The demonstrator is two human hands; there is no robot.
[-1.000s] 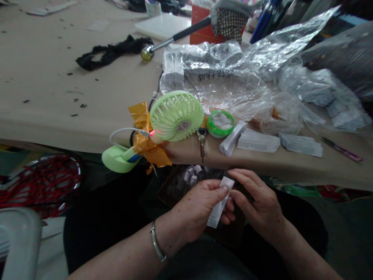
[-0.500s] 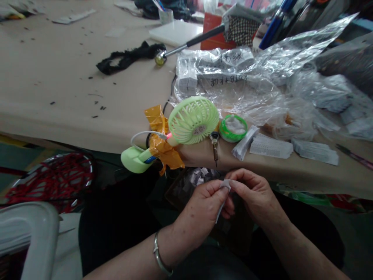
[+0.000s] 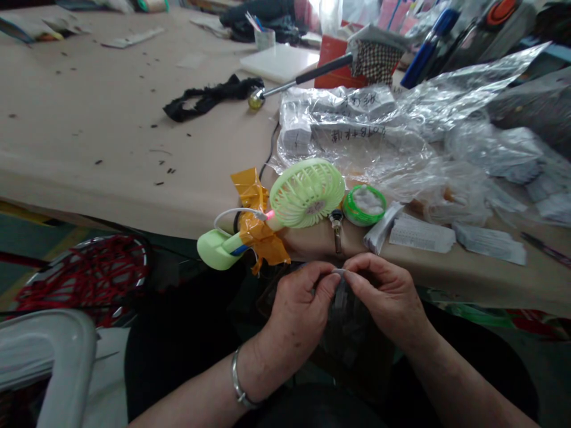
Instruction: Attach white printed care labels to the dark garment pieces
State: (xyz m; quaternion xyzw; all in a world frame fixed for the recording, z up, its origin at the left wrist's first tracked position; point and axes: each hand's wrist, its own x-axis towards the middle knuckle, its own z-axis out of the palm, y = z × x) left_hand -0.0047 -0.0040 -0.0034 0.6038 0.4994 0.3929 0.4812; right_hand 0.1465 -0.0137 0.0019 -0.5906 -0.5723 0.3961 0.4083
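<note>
Far left of a pale green fan [image 3: 307, 193], and lower, is a chair seat woven with red strips [image 3: 84, 279]. Nearer the fan, beyond it to the left, a strip of black cloth [image 3: 212, 100] lies on the brown surface [image 3: 125, 137]. Orange tape [image 3: 259, 229] wraps the fan's handle at the surface's front edge. Below the fan, my left grip [image 3: 297, 315] is pinched nearly closed, thumb against finger, on one end of a small white paper slip [image 3: 339, 271]. The slip sits below and slightly right of the fan, partly hidden by my fingers; my right grip [image 3: 392, 297] pinches its other end just as tightly. Right of the fan come a slim tool [image 3: 337, 232], a green tub [image 3: 364, 205] holding white fluff, and farther right, stacked printed slips [image 3: 422, 235].
</note>
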